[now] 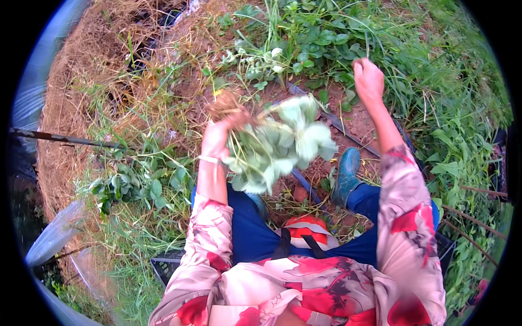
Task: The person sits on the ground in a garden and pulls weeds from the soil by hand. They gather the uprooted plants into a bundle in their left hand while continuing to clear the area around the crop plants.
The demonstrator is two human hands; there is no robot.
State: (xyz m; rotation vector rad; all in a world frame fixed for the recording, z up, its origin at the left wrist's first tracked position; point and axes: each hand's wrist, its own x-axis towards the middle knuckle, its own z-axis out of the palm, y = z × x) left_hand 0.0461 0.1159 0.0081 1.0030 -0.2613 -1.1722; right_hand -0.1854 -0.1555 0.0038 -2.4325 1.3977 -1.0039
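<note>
My left hand (218, 136) is closed around a bunch of uprooted leafy plants (281, 142), which look like strawberry plants. Their brown roots (224, 104) stick out above the fist, and the broad leaves, pale undersides showing, hang to the right, blurred. Farther out on the right, my right hand (369, 79) is a fist pinching a thin stalk (367, 49) that rises from it. Just beyond that hand grows a dense patch of green leafy plants (326, 40) mixed with long grass. Reddish soil (359, 118) lies between the two hands.
A dark flat hose (342, 128) crosses the soil. My green rubber boot (346, 173) stands beside it. Black plastic crates (165, 267) flank me at hip level. Leafy stems (130, 185) and dry straw (77, 122) lie left, near a rod (69, 139) and clear plastic sheeting (57, 228).
</note>
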